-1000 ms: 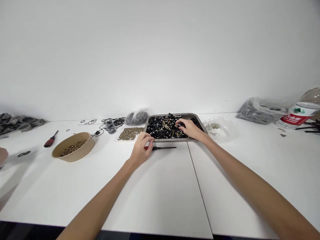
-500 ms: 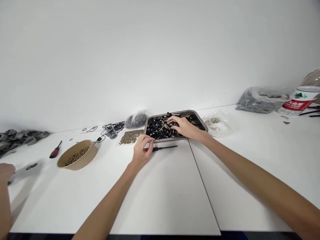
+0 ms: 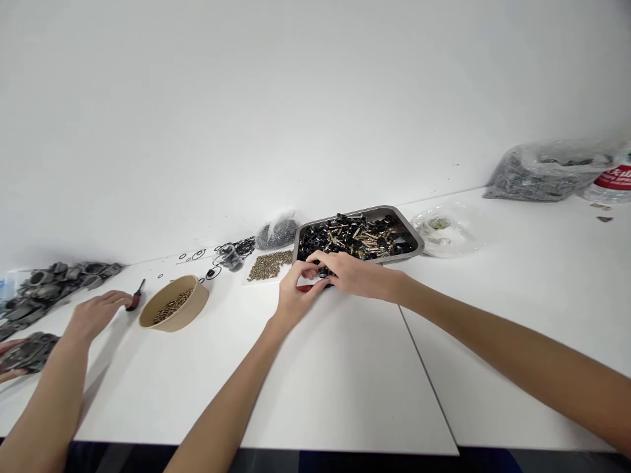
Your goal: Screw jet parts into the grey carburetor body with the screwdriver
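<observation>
Head view shows your two hands meeting at the near rim of the metal tray (image 3: 417, 238), low over the white surface (image 3: 345, 381). Your left hand (image 3: 294, 297) has its fingers curled, thumb and forefinger closed toward your right hand; beneath it peeks the red handle of a small screwdriver (image 3: 305, 288), mostly hidden, so you cannot tell whether the left grip is actually pinching it. Your right hand (image 3: 352, 272) lies just beside the left, fingers bent and pressed together on a small black part (image 3: 323, 270), which sits at the fingertips right where both grips come together, touching or just above the surface in front of the tray.

Just beyond the grip, the tray holds a heap of black parts with brass-coloured pins among them. To the left of the grip lies a flat patch of small brass pieces (image 3: 270, 264), and past that a clear bag of dark bits (image 3: 279, 232) and loose black rings (image 3: 236, 248). Farther left of the grip stands a tan paper bowl (image 3: 172, 312) with brass pieces in it.

Well to the left, another person's hand (image 3: 96, 314) rests flat on the surface, fingertips at a red-handled screwdriver (image 3: 135, 297), near a pile of grey castings (image 3: 54, 282).
</observation>
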### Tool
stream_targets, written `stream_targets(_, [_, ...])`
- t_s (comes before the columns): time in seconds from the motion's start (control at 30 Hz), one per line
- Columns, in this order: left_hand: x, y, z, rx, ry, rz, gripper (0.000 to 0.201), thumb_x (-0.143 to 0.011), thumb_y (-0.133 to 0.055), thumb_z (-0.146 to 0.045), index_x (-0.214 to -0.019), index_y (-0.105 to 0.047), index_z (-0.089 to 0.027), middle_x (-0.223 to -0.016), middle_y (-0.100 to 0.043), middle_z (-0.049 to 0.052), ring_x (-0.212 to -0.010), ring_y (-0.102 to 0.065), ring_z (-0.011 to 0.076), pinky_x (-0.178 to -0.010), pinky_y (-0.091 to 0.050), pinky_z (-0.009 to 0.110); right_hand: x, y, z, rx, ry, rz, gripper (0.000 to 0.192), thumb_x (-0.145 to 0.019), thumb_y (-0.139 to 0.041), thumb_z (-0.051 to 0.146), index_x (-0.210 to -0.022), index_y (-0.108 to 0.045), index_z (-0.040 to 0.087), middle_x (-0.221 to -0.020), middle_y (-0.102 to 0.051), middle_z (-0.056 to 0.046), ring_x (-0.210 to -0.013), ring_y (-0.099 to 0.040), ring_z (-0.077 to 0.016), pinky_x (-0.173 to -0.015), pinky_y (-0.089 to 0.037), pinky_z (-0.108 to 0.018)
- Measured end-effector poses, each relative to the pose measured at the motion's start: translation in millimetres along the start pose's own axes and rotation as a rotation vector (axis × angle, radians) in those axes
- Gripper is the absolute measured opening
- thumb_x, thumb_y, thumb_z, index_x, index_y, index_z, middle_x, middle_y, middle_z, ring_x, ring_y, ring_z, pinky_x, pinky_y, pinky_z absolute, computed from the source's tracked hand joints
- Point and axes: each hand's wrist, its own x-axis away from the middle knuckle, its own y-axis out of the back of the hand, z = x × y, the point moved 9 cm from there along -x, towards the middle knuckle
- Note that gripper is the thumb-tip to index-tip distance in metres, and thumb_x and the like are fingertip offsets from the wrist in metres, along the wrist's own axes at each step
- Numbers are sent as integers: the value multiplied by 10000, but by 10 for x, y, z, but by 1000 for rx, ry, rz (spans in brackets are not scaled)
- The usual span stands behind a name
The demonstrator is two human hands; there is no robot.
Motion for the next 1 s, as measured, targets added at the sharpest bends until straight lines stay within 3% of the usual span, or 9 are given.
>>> stream_targets(0.17, [-10,12,29,-4,-12,3,252,-794,-746,-390,-926,-650,-198,-825,-603,18,-755,-554,128,-652,-517,245,1,-25,-19,4,48,-15,404,-883,-436,8,-1239,-489,192,-991,-667,-54,-843,-618,-169,-713,-429,-271])
stream_targets(0.33, [-24,15,84,15,56,-18,306,-926,-585,-406,-1098,-624,-155,-1074,-643,79,-913,-627,165,-808,-560,352,4,-43,-57,47,9,-9,334,-911,-475,61,-1222,-511,177,-977,-662,-70,-834,-620,-177,-718,-445,-275])
stream_targets(0.43, [-47,26,113,39,90,-30,245,-864,-657,-437,-1028,-670,-256,-1006,-664,37,-951,-639,205,-786,-578,361,-8,-73,-64,40,-9,16,286,-930,-492,98,-1207,-529,163,-958,-654,-70,-853,-617,-187,-730,-458,-287])
stream_targets(0.53, [-49,34,216,131,202,-35,182,-819,-711,-426,-971,-688,-328,-981,-671,27,-991,-635,231,-769,-584,358,-34,-8,-32,22,41,-50,255,-919,-541,107,-1167,-561,161,-1077,-637,-90,-995,-599,-198,-841,-466,-305])
stream_targets(0.6, [-40,35,275,180,264,-32,242,-877,-650,-411,-1071,-664,-268,-1105,-656,61,-1019,-626,216,-835,-573,371,-45,70,-45,28,60,-110,270,-881,-590,91,-1142,-586,158,-1131,-620,-98,-1059,-578,-203,-899,-456,-311])
stream_targets(0.73, [-33,66,329,215,317,-36,348,-937,-573,-384,-1223,-585,-187,-1253,-591,105,-1076,-605,214,-907,-551,420,-48,147,-220,-3,-32,-100,347,-839,-614,94,-1177,-603,172,-993,-666,-59,-974,-615,-197,-854,-475,-312])
stream_targets(0.9, [-18,92,366,272,391,-35,376,-925,-595,-378,-1220,-578,-145,-1202,-611,101,-1026,-627,206,-875,-562,413,-32,192,-327,-96,-90,-86,409,-839,-635,171,-1244,-585,201,-964,-713,-38,-917,-665,-181,-809,-500,-290])
stream_targets(1.0, [-3,85,361,307,430,-28,378,-857,-674,-427,-1112,-644,-150,-980,-692,78,-842,-670,191,-724,-588,345,-39,223,-299,-146,-78,-118,363,-820,-668,176,-1181,-625,191,-949,-728,-42,-905,-687,-169,-807,-518,-269])
